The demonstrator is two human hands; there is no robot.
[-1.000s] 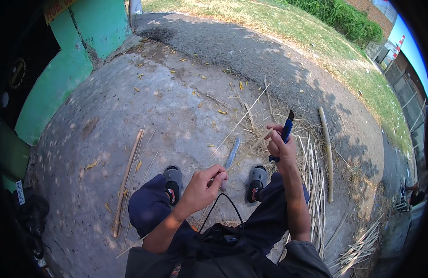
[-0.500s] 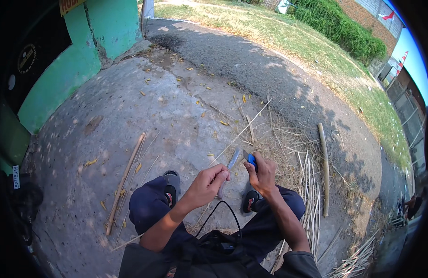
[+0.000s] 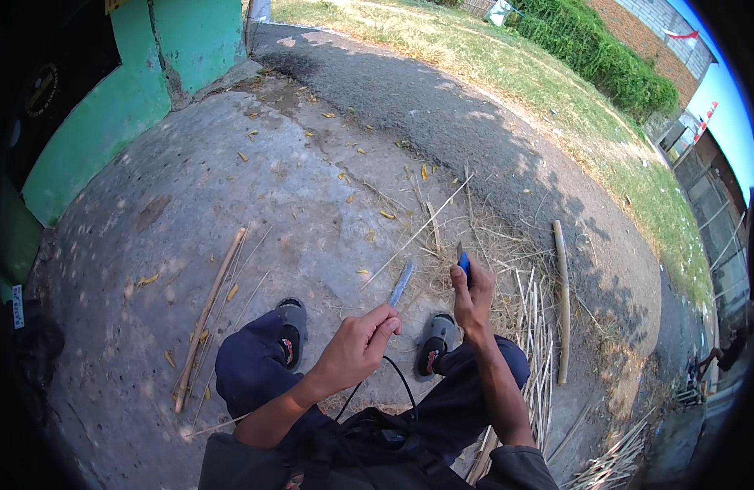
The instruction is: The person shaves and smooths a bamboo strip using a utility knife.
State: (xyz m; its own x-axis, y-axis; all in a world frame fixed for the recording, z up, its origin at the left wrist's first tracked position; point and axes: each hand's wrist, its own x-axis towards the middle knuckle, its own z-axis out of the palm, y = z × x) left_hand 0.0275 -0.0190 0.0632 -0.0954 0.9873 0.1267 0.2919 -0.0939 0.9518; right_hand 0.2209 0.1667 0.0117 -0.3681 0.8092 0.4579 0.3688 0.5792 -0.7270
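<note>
Left hand closed, thumb and fingers pinching the near end of a thin pale strip that slants up and away to the far right. Right hand wrapped shut around a blue-handled knife, short blade pointing away; hard to tell at this size whether blade and strip touch, though tips sit just beside each other. Both hands raised over the knees, the strip between them, left of the knife.

Below the hands, dark trousers and two grey sandals planted on the concrete ground. A black cord looping down from near the left wrist toward a dark bag at the lap; contents not visible.

To the right of the right foot, a heap of split bamboo slats and dry shavings, with one thicker bamboo stick lying along its far right side. To the left of the left foot, a long bamboo strip lying alone on the concrete, well apart from the hands. Farther off, a green wall at the left, a dark asphalt path and grass beyond.
</note>
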